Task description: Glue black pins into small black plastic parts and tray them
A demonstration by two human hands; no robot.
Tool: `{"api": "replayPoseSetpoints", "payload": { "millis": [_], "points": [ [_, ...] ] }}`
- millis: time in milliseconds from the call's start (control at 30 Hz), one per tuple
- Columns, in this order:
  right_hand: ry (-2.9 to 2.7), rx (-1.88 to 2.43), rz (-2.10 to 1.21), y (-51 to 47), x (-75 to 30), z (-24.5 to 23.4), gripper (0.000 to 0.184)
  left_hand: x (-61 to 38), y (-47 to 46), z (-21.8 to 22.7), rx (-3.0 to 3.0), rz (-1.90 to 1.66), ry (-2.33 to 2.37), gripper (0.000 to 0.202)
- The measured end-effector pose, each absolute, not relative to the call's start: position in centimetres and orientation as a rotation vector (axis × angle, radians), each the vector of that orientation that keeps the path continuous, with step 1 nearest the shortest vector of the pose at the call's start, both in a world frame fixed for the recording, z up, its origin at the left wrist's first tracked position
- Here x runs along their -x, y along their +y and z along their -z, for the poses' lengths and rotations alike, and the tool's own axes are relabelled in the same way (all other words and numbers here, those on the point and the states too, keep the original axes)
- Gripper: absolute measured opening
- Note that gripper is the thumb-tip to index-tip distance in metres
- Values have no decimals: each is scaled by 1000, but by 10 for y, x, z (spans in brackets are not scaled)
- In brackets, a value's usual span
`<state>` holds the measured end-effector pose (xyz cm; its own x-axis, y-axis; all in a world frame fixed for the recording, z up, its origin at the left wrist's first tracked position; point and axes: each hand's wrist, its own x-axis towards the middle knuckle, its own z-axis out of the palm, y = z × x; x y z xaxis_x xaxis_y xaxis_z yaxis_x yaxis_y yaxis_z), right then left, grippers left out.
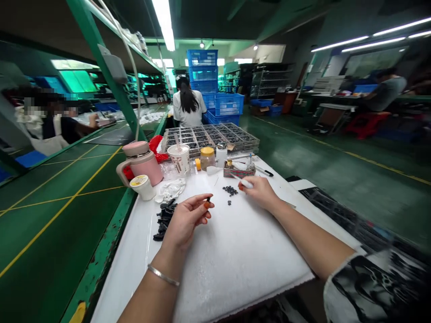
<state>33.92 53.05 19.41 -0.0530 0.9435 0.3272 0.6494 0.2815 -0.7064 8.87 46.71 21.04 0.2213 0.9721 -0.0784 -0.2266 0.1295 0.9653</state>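
My left hand (188, 217) is closed in a pinch on a small black part (208, 198), held above the white table. In my right hand (259, 192) is a white pen-like tool (247, 183) with a thin tip that points toward the far left. Just left of that hand lies a pile of tiny black pieces (230, 190), with a small cluster (229, 202) nearer to me. Beside my left wrist is a heap of larger black parts (164, 220); part of it is hidden by the hand.
Behind my hands stand a pink mug (144, 163), a white tub (142, 187), a patterned cup (180, 159), a yellow-lidded jar (208, 159) and a small holder (235, 170). A compartment tray (215, 134) fills the table's far end. Several people sit farther off.
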Motion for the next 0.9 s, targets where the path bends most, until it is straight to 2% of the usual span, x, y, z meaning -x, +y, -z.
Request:
{"api": "replayPoseSetpoints", "payload": {
  "millis": [167,333,500,700,900],
  "points": [
    [-1679,1685,-355,519,-386,-219,25,-84,466,-208,-1011,-1079,921,47],
    [-1893,1827,-459,488,-409,-210,11,-86,466,-207,-988,-982,957,49],
    [-2095,1839,-385,482,-404,-193,13,-85,466,-203,-995,-973,971,39],
    [-2295,1779,-256,487,-400,-195,16,-79,467,-203,-936,-1042,966,42],
    [-2218,1794,-208,485,-405,-192,10,-79,467,-204,-1007,-1031,954,35]
  ]
}}
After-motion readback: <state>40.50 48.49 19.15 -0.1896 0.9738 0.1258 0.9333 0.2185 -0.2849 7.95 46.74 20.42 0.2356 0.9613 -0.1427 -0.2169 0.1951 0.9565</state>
